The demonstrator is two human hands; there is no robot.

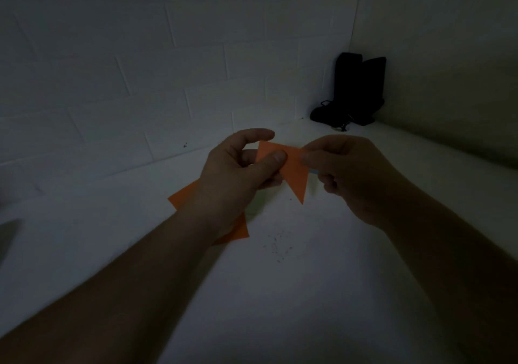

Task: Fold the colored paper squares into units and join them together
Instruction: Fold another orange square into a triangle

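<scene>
A folded orange paper unit (pixel 294 171) is held in the air above the white table, its sharp tip pointing down. My left hand (pixel 238 173) pinches its left part, thumb on the front. My right hand (pixel 344 173) pinches its right edge, and a sliver of light blue shows at those fingers. More flat orange paper (pixel 239 230) lies on the table under my left wrist, partly hidden by the arm.
The white table (pixel 280 293) runs into a corner of white brick wall. A black object with a cord (pixel 353 91) stands in the far right corner. Small dark specks (pixel 276 247) mark the tabletop in front of the hands.
</scene>
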